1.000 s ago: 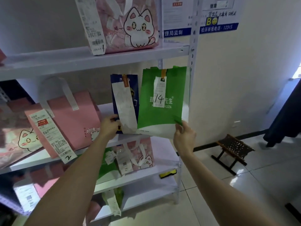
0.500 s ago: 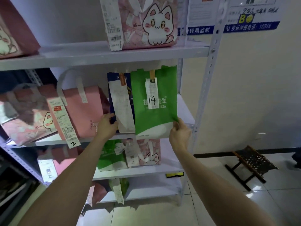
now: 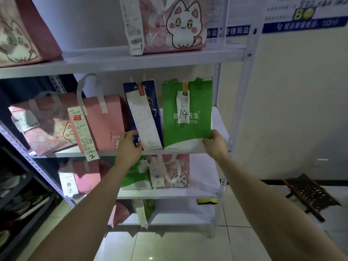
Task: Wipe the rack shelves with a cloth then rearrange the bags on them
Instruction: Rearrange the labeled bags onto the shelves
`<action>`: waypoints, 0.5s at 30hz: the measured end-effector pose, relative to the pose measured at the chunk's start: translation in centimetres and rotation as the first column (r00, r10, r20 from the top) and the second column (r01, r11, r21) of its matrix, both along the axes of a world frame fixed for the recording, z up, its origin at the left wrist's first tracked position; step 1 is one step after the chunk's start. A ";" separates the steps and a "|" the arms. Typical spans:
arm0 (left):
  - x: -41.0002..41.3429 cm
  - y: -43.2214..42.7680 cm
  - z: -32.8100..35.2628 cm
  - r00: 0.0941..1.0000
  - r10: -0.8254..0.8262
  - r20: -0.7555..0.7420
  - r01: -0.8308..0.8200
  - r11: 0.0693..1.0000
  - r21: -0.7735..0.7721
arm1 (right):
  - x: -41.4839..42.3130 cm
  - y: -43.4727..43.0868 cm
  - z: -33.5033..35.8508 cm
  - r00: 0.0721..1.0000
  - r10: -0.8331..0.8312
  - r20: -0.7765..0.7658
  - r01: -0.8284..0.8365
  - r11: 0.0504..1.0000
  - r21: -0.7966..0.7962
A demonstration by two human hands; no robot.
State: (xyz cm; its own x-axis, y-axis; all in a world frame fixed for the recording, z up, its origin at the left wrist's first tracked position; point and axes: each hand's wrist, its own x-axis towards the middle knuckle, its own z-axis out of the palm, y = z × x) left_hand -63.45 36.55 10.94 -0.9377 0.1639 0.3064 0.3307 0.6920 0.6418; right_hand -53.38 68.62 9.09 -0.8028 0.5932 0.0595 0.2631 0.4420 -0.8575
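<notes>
You face a pale metal rack [image 3: 244,59] set against a cream wall [image 3: 291,110]. Blue-banded notices [image 3: 301,25] hang up high on that wall, and a small dark stool [image 3: 310,194] stands on the tiled floor [image 3: 169,245] to your right. A cat-print bag [image 3: 169,25] sits on the shelf above. A pink bag [image 3: 111,117] with a slip marked 2 stands on the middle shelf [image 3: 218,117] to the left.

0.5 s ago the green bag [image 3: 186,113] overlapped the blue bag [image 3: 156,102]. Now the 2 stand edge to edge at the front of that middle shelf, and the green one is straighter than it was 1 s ago. Your grip points are unchanged.

Your left hand [image 3: 130,146] curls its fingers round the blue bag's lower left edge. Your right hand [image 3: 216,144] pinches the green bag's lower right corner between thumb and fingers.

The green bag is upright, green over a curved white band at the bottom, with white lettering. A short receipt [image 3: 182,102] is clipped at its top, with 14 handwritten on it. The blue bag is dark and narrower, and a long white receipt [image 3: 145,121] hangs slantwise down its front.
</notes>
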 end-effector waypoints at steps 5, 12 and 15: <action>0.9 0.3 3.3 0.995 -0.012 -0.100 0.018 0.998 0.055 | 1.6 -1.3 3.0 0.953 -0.119 -0.279 0.161 0.978 0.130; 0.5 1.5 13.3 0.915 -0.004 -0.402 0.107 0.967 0.232 | 0.5 -3.9 17.3 0.772 0.097 -0.629 0.099 0.958 0.269; -0.5 2.5 18.2 0.859 0.029 -0.511 0.143 0.945 0.294 | -1.3 -4.5 23.4 0.721 0.106 -0.685 0.138 0.947 0.291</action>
State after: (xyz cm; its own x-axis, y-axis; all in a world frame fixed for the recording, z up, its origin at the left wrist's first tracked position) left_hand -64.00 39.08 29.15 -0.6314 0.0280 0.7749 0.6985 0.4546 0.5527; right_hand -54.71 64.09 32.45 -0.4562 0.4588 0.7625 -0.3321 0.7072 -0.6242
